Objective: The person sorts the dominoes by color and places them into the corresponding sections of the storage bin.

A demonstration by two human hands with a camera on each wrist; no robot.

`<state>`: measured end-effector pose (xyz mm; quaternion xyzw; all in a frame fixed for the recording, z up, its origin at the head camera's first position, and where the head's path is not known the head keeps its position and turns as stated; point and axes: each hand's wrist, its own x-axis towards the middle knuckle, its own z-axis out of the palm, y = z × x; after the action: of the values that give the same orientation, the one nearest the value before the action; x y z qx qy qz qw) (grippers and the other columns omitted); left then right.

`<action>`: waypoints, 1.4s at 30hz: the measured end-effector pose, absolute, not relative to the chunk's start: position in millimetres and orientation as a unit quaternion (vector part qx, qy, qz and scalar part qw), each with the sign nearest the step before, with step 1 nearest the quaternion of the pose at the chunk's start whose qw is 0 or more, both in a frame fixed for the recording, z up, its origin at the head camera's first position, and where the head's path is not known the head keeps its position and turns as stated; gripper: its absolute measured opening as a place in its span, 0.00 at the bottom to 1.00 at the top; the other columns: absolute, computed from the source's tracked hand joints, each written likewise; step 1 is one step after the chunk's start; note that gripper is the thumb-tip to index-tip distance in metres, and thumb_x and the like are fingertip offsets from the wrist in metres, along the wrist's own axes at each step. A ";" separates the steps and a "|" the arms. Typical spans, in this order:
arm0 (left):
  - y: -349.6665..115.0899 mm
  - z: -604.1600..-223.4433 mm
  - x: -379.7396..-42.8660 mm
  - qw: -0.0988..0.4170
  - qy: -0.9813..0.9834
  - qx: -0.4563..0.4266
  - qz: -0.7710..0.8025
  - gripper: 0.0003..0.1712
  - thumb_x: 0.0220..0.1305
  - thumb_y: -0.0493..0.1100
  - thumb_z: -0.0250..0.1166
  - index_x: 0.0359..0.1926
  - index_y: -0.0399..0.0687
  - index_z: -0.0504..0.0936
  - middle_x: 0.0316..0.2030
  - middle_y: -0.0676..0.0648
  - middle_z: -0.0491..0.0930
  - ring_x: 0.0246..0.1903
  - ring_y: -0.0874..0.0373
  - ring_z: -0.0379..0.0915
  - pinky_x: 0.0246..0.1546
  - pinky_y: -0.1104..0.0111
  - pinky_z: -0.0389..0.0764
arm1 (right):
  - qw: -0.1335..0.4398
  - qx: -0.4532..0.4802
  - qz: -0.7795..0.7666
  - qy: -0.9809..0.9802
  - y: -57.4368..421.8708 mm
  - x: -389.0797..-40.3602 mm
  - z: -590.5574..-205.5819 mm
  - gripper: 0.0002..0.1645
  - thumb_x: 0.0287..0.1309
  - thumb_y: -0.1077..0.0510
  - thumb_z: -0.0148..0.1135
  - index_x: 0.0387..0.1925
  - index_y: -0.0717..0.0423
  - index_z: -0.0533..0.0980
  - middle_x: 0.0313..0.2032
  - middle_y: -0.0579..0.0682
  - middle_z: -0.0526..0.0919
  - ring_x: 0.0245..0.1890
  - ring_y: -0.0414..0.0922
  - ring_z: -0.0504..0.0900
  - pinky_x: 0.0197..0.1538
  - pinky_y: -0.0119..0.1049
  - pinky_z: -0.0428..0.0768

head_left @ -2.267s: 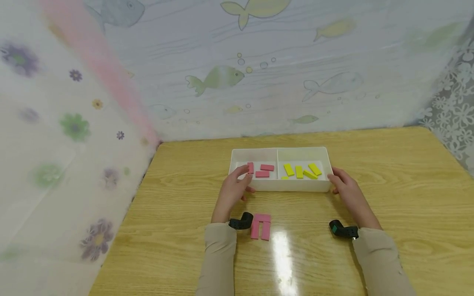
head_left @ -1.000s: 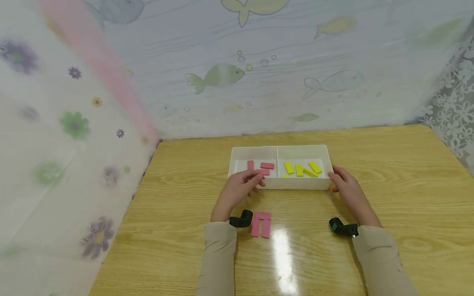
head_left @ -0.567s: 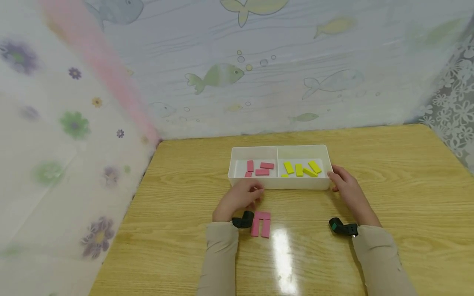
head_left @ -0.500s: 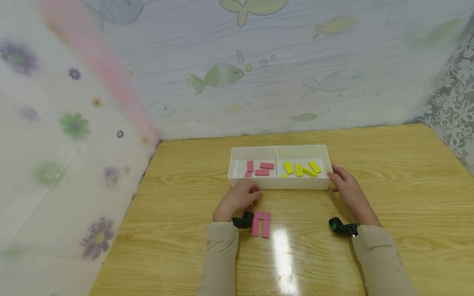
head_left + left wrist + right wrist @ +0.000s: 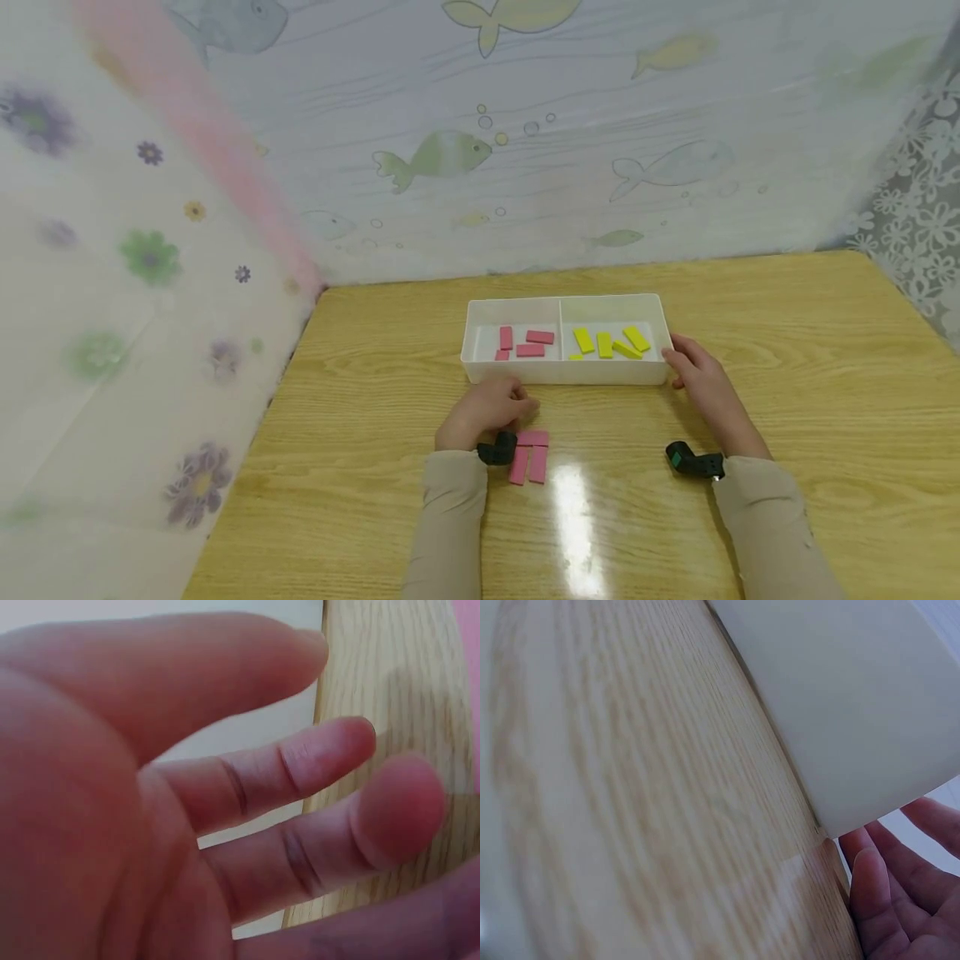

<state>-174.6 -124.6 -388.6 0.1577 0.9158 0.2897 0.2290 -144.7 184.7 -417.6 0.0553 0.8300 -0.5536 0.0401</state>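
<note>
My left hand [image 5: 487, 408] is low over the wooden table, just in front of the white two-part box [image 5: 562, 372]. Its fingers [image 5: 300, 761] are loosely bent and hold nothing in the left wrist view. Close beside it on the table lie three flat pink blocks [image 5: 538, 464], one across the top of two others; the black wrist camera partly covers them. My right hand [image 5: 705, 383] touches the box's front right corner, its fingers [image 5: 870, 881] relaxed beside the wall. Inside the box, pink blocks [image 5: 530, 351] fill the left part and yellow blocks [image 5: 605, 345] the right.
The wooden table [image 5: 360, 467] runs back to a wall [image 5: 540, 225] with drawn fish. On the left stands a flowered wall [image 5: 97, 292]. A bright reflection lies on the tabletop between the arms.
My left hand has come away from the box's left part toward me, over the pink blocks on the table. The left upright block there now leans at an angle. My right hand has stayed put.
</note>
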 end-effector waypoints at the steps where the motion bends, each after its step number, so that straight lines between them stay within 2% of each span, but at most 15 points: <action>1: -123.7 -388.5 -173.9 0.228 0.918 0.160 0.283 0.15 0.58 0.53 0.59 0.22 0.48 0.75 0.14 0.51 0.71 0.15 0.61 0.65 0.18 0.70 0.67 | 0.041 0.055 -0.553 0.830 184.8 -144.4 -417.5 0.39 0.62 0.36 0.37 0.67 0.54 0.50 0.59 0.59 0.61 0.39 0.53 0.68 0.42 0.42 0.65; 6: -120.1 -385.4 -171.7 0.220 0.930 0.159 0.249 0.17 0.58 0.55 0.58 0.21 0.50 0.74 0.14 0.53 0.69 0.16 0.60 0.65 0.18 0.69 0.66 | 0.039 0.053 -0.553 0.831 185.0 -143.9 -417.9 0.38 0.63 0.37 0.37 0.67 0.53 0.50 0.60 0.58 0.60 0.39 0.53 0.68 0.41 0.42 0.65; 13: -111.8 -381.8 -170.2 0.216 0.930 0.193 0.227 0.13 0.57 0.56 0.58 0.28 0.53 0.76 0.19 0.55 0.72 0.23 0.62 0.67 0.27 0.71 0.68 | 0.034 0.050 -0.551 0.832 185.1 -143.7 -418.5 0.38 0.63 0.37 0.37 0.67 0.55 0.51 0.58 0.59 0.62 0.38 0.53 0.68 0.41 0.41 0.66; 21: -100.8 -380.7 -166.5 0.232 0.920 0.203 0.241 0.11 0.53 0.54 0.62 0.32 0.55 0.76 0.24 0.59 0.75 0.26 0.65 0.69 0.29 0.72 0.69 | 0.032 0.050 -0.553 0.831 185.2 -144.0 -420.0 0.39 0.62 0.36 0.37 0.67 0.55 0.51 0.59 0.58 0.61 0.38 0.52 0.68 0.41 0.41 0.65; 27: -92.4 -379.9 -162.6 0.236 0.911 0.232 0.247 0.15 0.50 0.53 0.65 0.37 0.53 0.76 0.27 0.60 0.75 0.28 0.67 0.69 0.31 0.74 0.70 | 0.030 0.049 -0.554 0.830 186.2 -144.8 -420.4 0.39 0.63 0.37 0.37 0.67 0.55 0.51 0.59 0.58 0.61 0.38 0.52 0.68 0.42 0.41 0.65; 33: -83.5 -377.8 -156.2 0.236 0.912 0.253 0.220 0.15 0.50 0.50 0.65 0.39 0.52 0.76 0.24 0.59 0.74 0.24 0.66 0.69 0.26 0.74 0.69 | 0.032 0.047 -0.559 0.827 187.5 -144.3 -420.1 0.38 0.63 0.38 0.37 0.67 0.54 0.50 0.59 0.59 0.60 0.38 0.53 0.68 0.41 0.41 0.65; 39: -79.3 -377.3 -153.0 0.220 0.920 0.255 0.198 0.13 0.53 0.49 0.64 0.38 0.52 0.75 0.25 0.59 0.72 0.23 0.63 0.67 0.23 0.73 0.69 | 0.036 0.048 -0.557 0.828 187.8 -144.2 -420.9 0.38 0.63 0.37 0.37 0.67 0.54 0.49 0.60 0.59 0.60 0.38 0.53 0.68 0.41 0.42 0.65; 42: -78.4 -376.8 -152.6 0.217 0.924 0.251 0.191 0.12 0.51 0.47 0.65 0.37 0.52 0.75 0.26 0.59 0.72 0.23 0.63 0.67 0.20 0.72 0.69 | 0.033 0.048 -0.553 0.831 187.4 -144.5 -420.8 0.39 0.63 0.37 0.37 0.67 0.55 0.50 0.59 0.59 0.61 0.38 0.53 0.68 0.41 0.41 0.66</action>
<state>-152.6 -78.4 -376.8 0.2513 0.9237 0.1914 0.2166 -144.5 187.4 -420.8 0.0479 0.8311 -0.5531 0.0326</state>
